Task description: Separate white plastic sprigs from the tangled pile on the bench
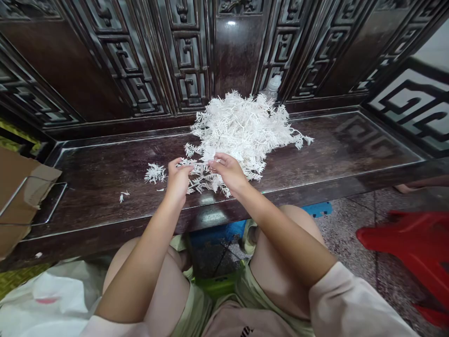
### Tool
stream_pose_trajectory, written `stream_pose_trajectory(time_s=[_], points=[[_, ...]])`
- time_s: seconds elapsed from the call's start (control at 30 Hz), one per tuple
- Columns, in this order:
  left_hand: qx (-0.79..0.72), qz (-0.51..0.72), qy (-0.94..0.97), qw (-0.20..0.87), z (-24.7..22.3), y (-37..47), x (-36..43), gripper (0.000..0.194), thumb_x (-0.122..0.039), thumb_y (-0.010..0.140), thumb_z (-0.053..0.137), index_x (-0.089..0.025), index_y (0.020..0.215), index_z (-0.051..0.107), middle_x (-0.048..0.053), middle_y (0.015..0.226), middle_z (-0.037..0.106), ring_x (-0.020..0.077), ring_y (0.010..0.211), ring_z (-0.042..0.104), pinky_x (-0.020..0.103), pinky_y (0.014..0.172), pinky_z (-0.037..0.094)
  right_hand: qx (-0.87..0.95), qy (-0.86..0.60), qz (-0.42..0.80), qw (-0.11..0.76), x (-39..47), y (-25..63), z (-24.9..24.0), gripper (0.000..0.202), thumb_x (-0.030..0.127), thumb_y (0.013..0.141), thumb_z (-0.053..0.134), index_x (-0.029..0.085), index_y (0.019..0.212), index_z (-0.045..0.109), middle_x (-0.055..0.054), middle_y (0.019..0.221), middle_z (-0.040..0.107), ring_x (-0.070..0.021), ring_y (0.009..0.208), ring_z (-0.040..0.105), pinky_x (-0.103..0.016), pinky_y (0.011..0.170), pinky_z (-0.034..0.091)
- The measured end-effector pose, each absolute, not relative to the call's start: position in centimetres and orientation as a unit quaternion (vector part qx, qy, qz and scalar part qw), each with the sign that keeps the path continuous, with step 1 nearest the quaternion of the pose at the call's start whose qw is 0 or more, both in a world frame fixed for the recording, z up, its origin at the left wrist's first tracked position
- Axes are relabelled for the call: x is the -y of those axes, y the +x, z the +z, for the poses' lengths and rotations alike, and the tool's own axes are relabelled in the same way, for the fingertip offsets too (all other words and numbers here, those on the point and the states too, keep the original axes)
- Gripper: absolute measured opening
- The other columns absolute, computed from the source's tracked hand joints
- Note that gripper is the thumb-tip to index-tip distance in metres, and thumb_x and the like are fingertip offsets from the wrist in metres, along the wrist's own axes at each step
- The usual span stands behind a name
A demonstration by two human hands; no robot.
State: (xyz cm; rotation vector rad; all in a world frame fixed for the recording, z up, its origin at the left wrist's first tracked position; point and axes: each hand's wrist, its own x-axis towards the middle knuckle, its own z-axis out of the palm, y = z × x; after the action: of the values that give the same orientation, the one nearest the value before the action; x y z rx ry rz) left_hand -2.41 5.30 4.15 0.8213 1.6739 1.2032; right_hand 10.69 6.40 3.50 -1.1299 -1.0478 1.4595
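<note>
My left hand (pixel 178 178) is pinched shut on one end of a thin white plastic stem (pixel 201 164). The fingers of my right hand (pixel 228 172) close on its other end, so the stem lies level between both hands. Just beyond and beneath them spreads a large heap of white, feathery plastic sprigs (pixel 242 124) on the dark wooden bench (pixel 326 140). A small separate clump of sprigs (pixel 155 173) rests left of my left hand. Farther left lie a few tiny white scraps (pixel 122 195).
Behind the heap stands a clear plastic bottle (pixel 272 86) against the carved wooden backrest (pixel 238 51). At the bench's left end is a cardboard box (pixel 21 196) with a wire frame (pixel 58 201). A white bag (pixel 52 295) sits lower left, a red stool (pixel 410 243) lower right.
</note>
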Motion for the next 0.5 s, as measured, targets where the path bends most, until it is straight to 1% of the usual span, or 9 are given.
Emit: stream_pose_trajectory(time_s=[0.03, 0.07, 0.13, 0.17, 0.23, 0.33, 0.43, 0.5], points=[[-0.681, 0.498, 0.373, 0.386, 4.2, -2.6, -5.2, 0.039, -0.019, 0.067, 0.056, -0.021, 0.105, 0.046, 0.003, 0.091, 0.055, 0.0142, 0.077, 0.053, 0.027, 0.069, 0.041, 0.45, -0.471, 0.579, 0.49, -6.5, 10.7, 3.3, 0.026, 0.029, 0.063, 0.061, 0.019, 0.083, 0.05, 0.001, 0.074, 0.055, -0.0108, 0.066, 0.052, -0.029, 0.07, 0.04], [-0.673, 0.505, 0.426, 0.331, 4.4, -2.7, -5.1, 0.037, -0.02, 0.068, 0.055, -0.02, 0.104, 0.049, 0.004, 0.093, 0.054, 0.0146, 0.08, 0.052, 0.028, 0.073, 0.041, 0.475, -0.478, 0.554, 0.489, -6.7, 10.7, 3.2, 0.024, 0.029, 0.063, 0.061, 0.018, 0.081, 0.05, 0.001, 0.074, 0.054, -0.0109, 0.066, 0.051, -0.028, 0.068, 0.04], [-0.64, 0.482, 0.543, 0.25, 4.9, -2.9, -4.9, 0.024, -0.023, 0.071, 0.053, -0.02, 0.095, 0.057, 0.004, 0.094, 0.055, 0.0158, 0.084, 0.051, 0.03, 0.078, 0.039, 0.529, -0.489, 0.504, 0.476, -6.9, 10.7, 2.9, 0.017, 0.03, 0.064, 0.059, 0.018, 0.074, 0.051, 0.001, 0.071, 0.052, -0.0107, 0.064, 0.048, -0.027, 0.065, 0.038], [-0.626, 0.454, 0.59, 0.233, 5.2, -2.9, -4.7, 0.019, -0.025, 0.072, 0.052, -0.019, 0.089, 0.06, 0.004, 0.092, 0.056, 0.0164, 0.085, 0.051, 0.03, 0.079, 0.039, 0.548, -0.492, 0.486, 0.47, -6.9, 10.7, 2.9, 0.015, 0.03, 0.065, 0.058, 0.017, 0.071, 0.051, 0.001, 0.069, 0.051, -0.0104, 0.063, 0.047, -0.026, 0.064, 0.037], [-0.618, 0.395, 0.636, 0.241, 5.6, -3.0, -4.5, 0.017, -0.031, 0.073, 0.052, -0.019, 0.081, 0.062, 0.004, 0.087, 0.058, 0.0171, 0.083, 0.052, 0.03, 0.076, 0.039, 0.569, -0.493, 0.468, 0.462, -7.0, 10.8, 2.9, 0.013, 0.03, 0.066, 0.055, 0.017, 0.068, 0.051, 0.002, 0.067, 0.049, -0.01, 0.061, 0.044, -0.025, 0.061, 0.036], [-0.63, 0.35, 0.63, 0.289, 5.6, -3.0, -4.5, 0.02, -0.038, 0.072, 0.054, -0.019, 0.075, 0.06, 0.002, 0.078, 0.06, 0.0158, 0.072, 0.052, 0.028, 0.067, 0.038, 0.592, -0.49, 0.461, 0.444, -6.9, 10.9, 3.2, 0.013, 0.03, 0.067, 0.053, 0.017, 0.066, 0.051, 0.003, 0.064, 0.047, -0.0095, 0.059, 0.042, -0.024, 0.059, 0.033], [-0.619, 0.353, 0.622, 0.325, 5.1, -3.1, -4.8, 0.018, -0.036, 0.074, 0.052, -0.018, 0.07, 0.055, 0.0, 0.067, 0.055, 0.0133, 0.063, 0.048, 0.026, 0.061, 0.035, 0.61, -0.483, 0.468, 0.419, -6.6, 10.8, 3.5, 0.014, 0.031, 0.068, 0.053, 0.017, 0.067, 0.051, 0.003, 0.063, 0.045, -0.0094, 0.058, 0.04, -0.025, 0.059, 0.032], [-0.601, 0.368, 0.615, 0.355, 4.9, -3.1, -4.9, 0.015, -0.032, 0.075, 0.05, -0.019, 0.068, 0.052, -0.002, 0.062, 0.051, 0.012, 0.059, 0.045, 0.024, 0.059, 0.033, 0.607, -0.479, 0.485, 0.408, -6.4, 10.8, 3.6, 0.017, 0.035, 0.068, 0.054, 0.018, 0.067, 0.05, 0.003, 0.062, 0.043, -0.0093, 0.058, 0.038, -0.025, 0.058, 0.031]])
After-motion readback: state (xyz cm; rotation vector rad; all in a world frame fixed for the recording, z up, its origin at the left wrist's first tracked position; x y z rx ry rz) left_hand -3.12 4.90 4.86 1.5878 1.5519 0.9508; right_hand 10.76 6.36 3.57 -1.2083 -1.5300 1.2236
